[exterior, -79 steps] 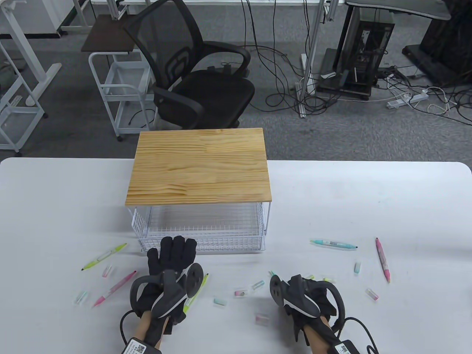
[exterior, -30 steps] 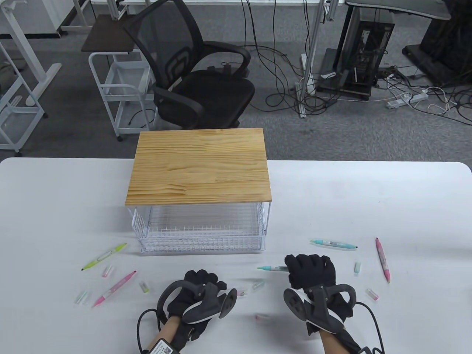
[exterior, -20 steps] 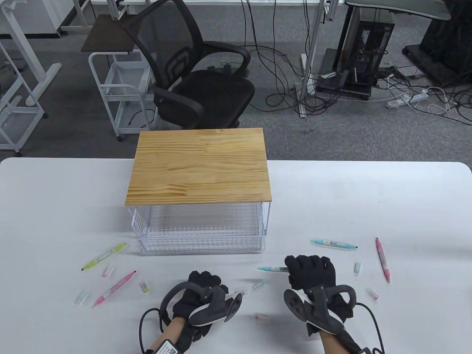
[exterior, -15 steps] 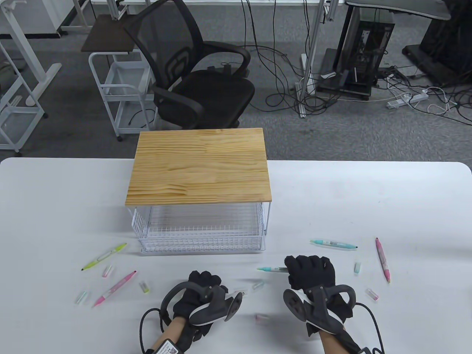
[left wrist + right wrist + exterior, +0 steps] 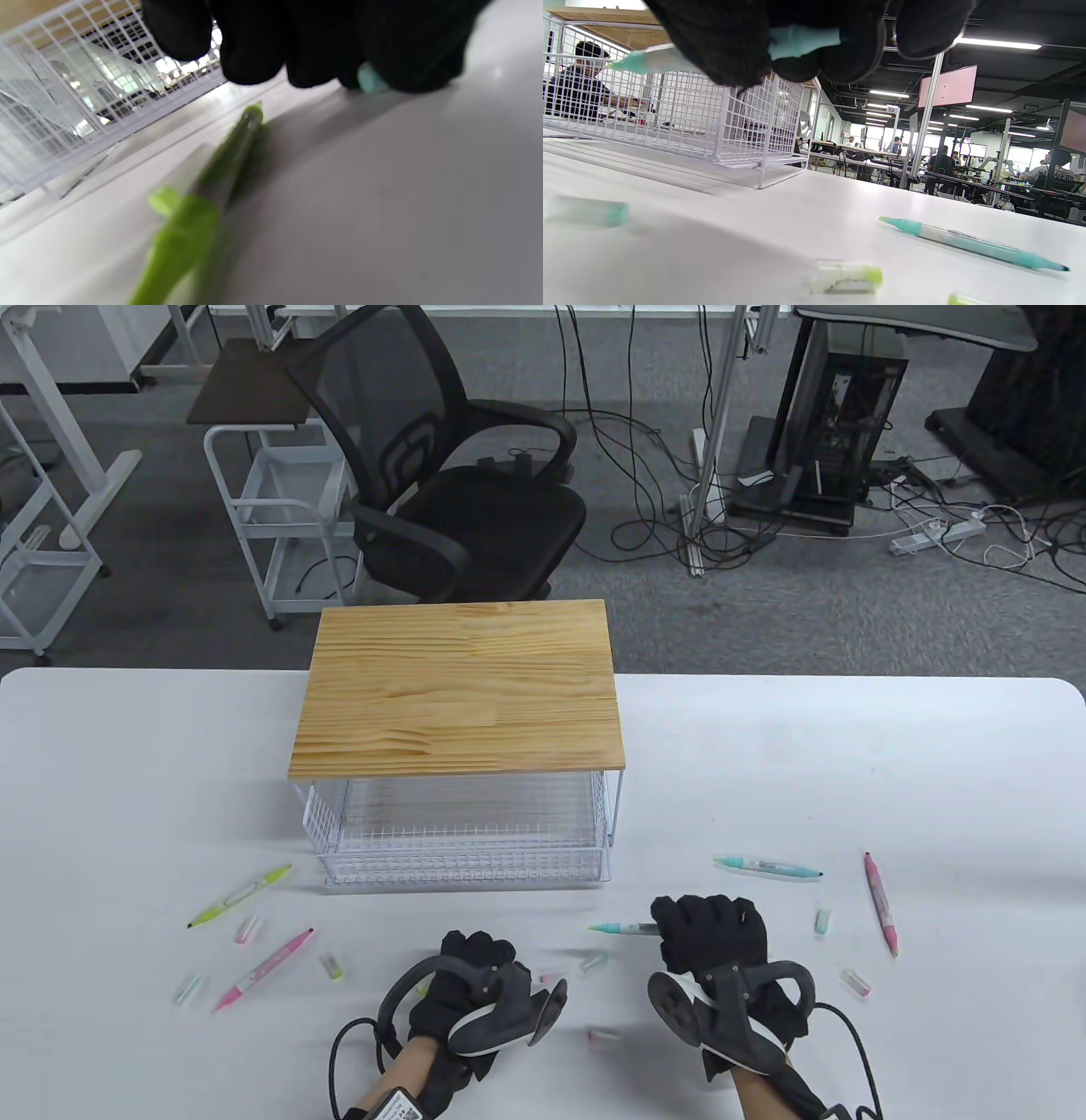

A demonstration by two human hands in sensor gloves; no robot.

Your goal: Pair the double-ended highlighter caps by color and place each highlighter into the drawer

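Table view: right grip (image 5: 713, 933) curled round teal highlighter (image 5: 624, 929), uncapped tip leftward; left grip's (image 5: 475, 976) hold unclear.

Drawer (image 5: 462, 848) at table (image 5: 891, 746) centre, pulled forward under board (image 5: 458, 687). Left of drawer: two highlighters (image 5: 239, 894), loose caps (image 5: 247, 930) beside them. Right of drawer: two more highlighters (image 5: 768, 865), caps (image 5: 821, 921) near. Left hand (image 5: 471, 984) on table before drawer, over another highlighter (image 5: 203, 190). Right hand (image 5: 713, 937) to its right, holding highlighter in hand (image 5: 624, 929), tip pointing left. Caps between hands (image 5: 592, 961). Chair (image 5: 450, 475) behind table.
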